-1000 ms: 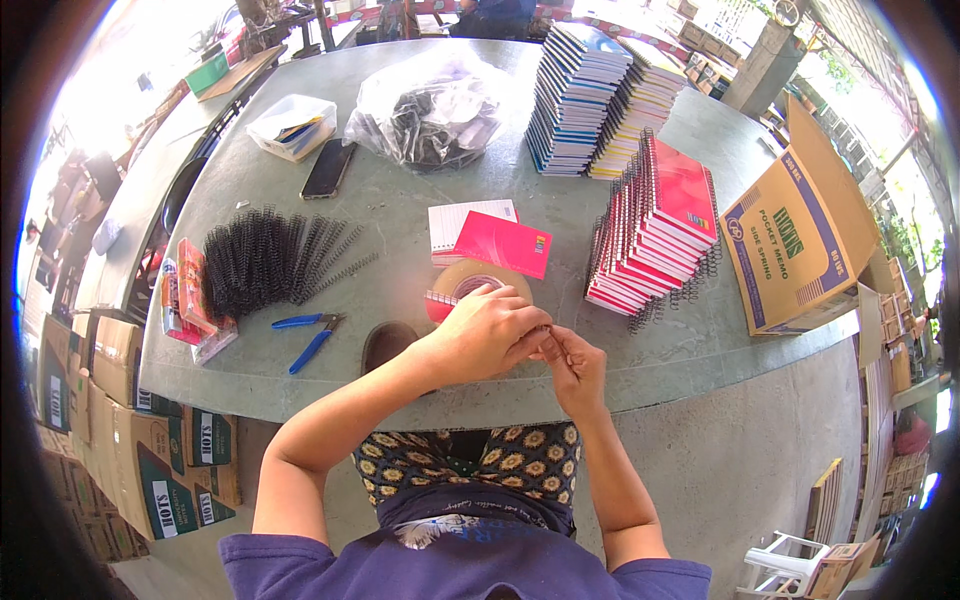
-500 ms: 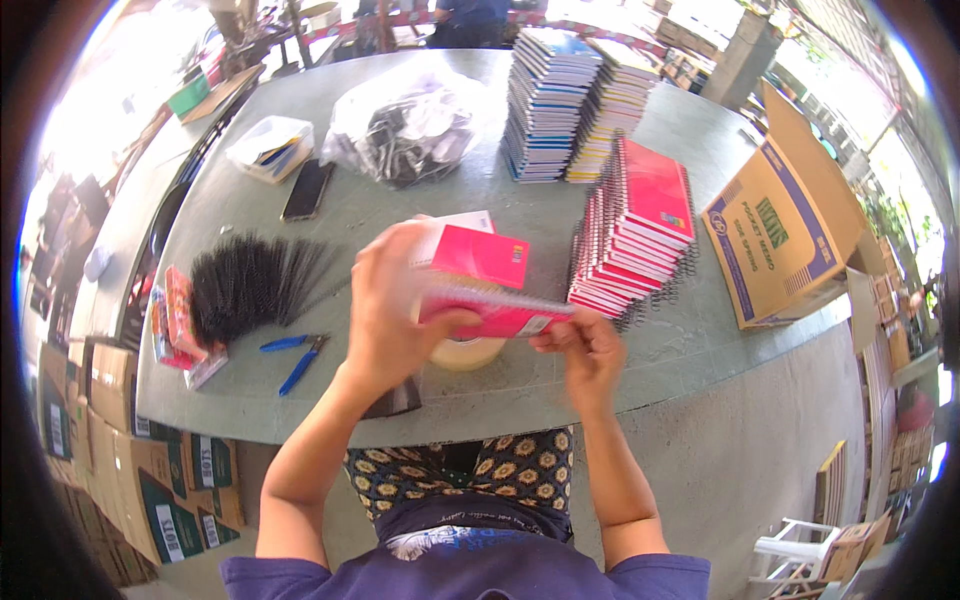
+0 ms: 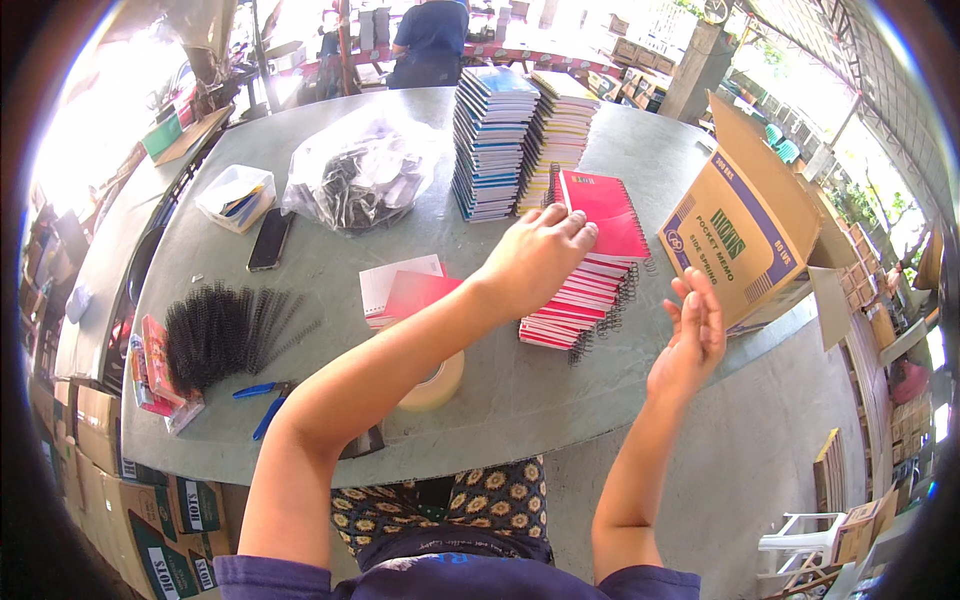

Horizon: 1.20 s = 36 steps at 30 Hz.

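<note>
My left hand (image 3: 545,248) reaches across to the red stack, its fingers bent over the near left part of a red spiral notebook (image 3: 615,222) on top. Its thumb is hidden. Below lies a pile of red-covered notebooks (image 3: 575,312), their black coils sticking out at the side. To the right of the pile, my right hand (image 3: 690,335) is raised off the table, fingers apart and holding nothing. Under my left forearm, loose white sheets (image 3: 395,282) and a red cover (image 3: 420,292) lie beside a roll of clear tape (image 3: 438,385), partly hidden.
Taller notebook stacks, blue (image 3: 492,145) and yellow (image 3: 560,125), stand behind. An open cardboard box (image 3: 735,240) is at right. Leftward are black coils (image 3: 225,335), blue-handled pliers (image 3: 265,405), a phone (image 3: 270,240), a plastic tub (image 3: 238,195) and a clear bag (image 3: 360,175). A person (image 3: 430,40) sits beyond.
My left hand has carried the red notebook rightward from above the tape onto the red stack. My right hand has let go of it and moved right. The view has shifted slightly.
</note>
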Each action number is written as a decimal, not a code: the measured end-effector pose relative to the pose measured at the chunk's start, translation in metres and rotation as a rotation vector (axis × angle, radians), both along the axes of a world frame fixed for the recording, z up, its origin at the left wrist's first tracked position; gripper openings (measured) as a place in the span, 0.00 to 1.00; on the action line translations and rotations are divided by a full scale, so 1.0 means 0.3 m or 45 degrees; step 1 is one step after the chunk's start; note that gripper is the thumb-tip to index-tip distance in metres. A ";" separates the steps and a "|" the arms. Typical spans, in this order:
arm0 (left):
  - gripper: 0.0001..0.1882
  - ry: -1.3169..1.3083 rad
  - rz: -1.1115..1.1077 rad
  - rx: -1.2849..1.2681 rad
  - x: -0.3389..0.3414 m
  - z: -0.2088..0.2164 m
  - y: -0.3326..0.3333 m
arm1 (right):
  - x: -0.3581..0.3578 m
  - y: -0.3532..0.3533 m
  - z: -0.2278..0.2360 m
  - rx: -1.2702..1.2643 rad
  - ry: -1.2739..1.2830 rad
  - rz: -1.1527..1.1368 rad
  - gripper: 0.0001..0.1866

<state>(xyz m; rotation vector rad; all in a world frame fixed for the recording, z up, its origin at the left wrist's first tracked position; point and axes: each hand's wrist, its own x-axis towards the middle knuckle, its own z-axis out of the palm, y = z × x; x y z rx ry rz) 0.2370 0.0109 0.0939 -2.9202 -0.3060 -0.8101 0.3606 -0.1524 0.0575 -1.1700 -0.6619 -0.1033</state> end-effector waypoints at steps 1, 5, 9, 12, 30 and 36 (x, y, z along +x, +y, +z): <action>0.24 -0.121 -0.048 -0.032 -0.022 -0.024 0.020 | 0.009 -0.008 -0.025 -0.037 -0.023 -0.006 0.14; 0.21 -0.334 -0.054 -0.270 -0.187 -0.027 0.114 | 0.012 -0.073 -0.052 -0.040 -0.162 -0.121 0.11; 0.15 0.436 0.287 -0.237 -0.444 -0.241 0.246 | -0.036 -0.121 -0.104 -0.148 -0.151 0.054 0.09; 0.15 0.227 0.134 -0.054 -0.520 -0.455 0.250 | -0.155 -0.047 -0.171 -0.272 -0.219 0.411 0.07; 0.18 0.284 0.310 -0.373 -0.709 -0.461 0.249 | -0.323 -0.004 -0.247 -0.932 -0.563 0.871 0.08; 0.17 -0.120 0.183 -0.671 -0.695 -0.262 0.059 | -0.411 0.187 -0.224 -0.485 -0.573 0.260 0.11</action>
